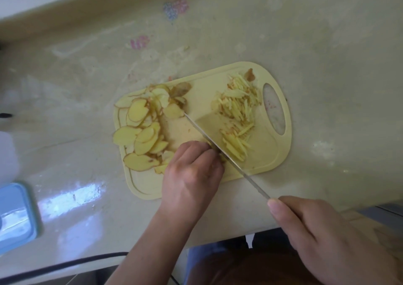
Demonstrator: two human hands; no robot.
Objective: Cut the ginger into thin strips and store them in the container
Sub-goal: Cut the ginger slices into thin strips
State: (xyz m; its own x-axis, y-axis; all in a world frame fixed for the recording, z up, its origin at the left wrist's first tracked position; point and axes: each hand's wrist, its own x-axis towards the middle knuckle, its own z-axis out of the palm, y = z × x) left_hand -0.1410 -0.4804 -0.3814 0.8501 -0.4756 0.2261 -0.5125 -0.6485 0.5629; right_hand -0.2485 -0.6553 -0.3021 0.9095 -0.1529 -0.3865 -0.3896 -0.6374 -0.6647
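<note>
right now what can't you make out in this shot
Head view only:
- Ginger under the left hand: hidden by its curled fingers against the knife.
- Knife handle: covered by the right hand.
- Blue container: cut off by the left edge, contents unseen.
- White object at the left edge: blurred and cropped, unidentifiable.

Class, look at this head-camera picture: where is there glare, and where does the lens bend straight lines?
Head view: bright window glare lies on the glossy counter near the blue container lid; the wide lens bows the counter's back edge, curving it across the top; the knife blade mirrors the pale board, so it almost vanishes against the cutting board.
</note>
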